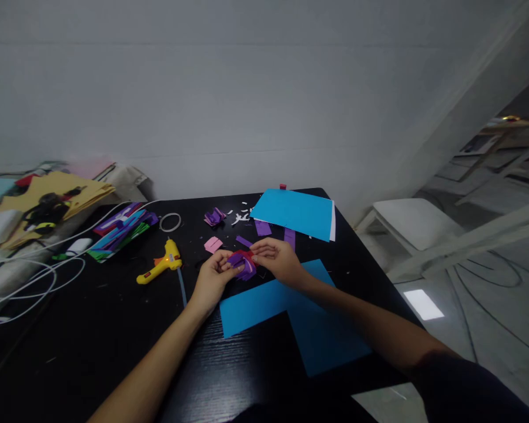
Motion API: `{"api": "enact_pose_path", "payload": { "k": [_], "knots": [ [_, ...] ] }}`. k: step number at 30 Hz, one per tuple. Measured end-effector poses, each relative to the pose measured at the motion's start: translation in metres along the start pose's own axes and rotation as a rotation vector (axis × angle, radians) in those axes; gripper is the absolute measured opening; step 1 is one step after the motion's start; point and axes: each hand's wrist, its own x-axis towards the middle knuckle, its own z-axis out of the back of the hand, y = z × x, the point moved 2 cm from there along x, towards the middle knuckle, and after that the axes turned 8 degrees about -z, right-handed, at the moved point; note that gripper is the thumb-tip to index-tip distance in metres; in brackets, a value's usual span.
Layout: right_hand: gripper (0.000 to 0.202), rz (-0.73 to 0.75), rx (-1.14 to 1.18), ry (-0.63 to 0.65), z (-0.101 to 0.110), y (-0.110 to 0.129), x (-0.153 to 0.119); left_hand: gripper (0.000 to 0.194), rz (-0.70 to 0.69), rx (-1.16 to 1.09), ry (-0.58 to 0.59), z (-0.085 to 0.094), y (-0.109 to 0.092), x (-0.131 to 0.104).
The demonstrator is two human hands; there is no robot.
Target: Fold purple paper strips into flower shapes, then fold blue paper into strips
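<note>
Dark sleeve (476,388) nearest; purple-red paper (248,271) between left hand (212,278), right hand (281,261).

There is room over the near left of the counter (83,346); beyond, the yellow glue gun (167,262) (on its side) and the left hand (211,278) obstruct passage.

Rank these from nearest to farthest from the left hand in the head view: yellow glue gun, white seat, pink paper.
1. Pink paper, just beyond the left hand.
2. Yellow glue gun, to that hand's left.
3. White seat, far off to the right.
</note>
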Motion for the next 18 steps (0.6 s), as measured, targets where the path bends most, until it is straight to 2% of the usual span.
{"api": "enact_pose_path", "payload": {
  "k": [8,14,18],
  "knots": [
    [0.024,-0.046,0.078,0.081,0.0015,0.0057,0.0003,0.033,-0.010,0.027,0.031,0.0002,-0.0005,-0.0004],
    [0.026,-0.089,0.107,0.084,0.0011,0.0079,-0.0005,0.032,-0.002,0.074,0.061,0.0002,0.0004,-0.0013],
    [0.025,-0.126,0.091,0.076,0.0009,0.0080,-0.0006,0.034,-0.006,0.080,0.033,0.0003,0.0008,-0.0012]
  ]
}}
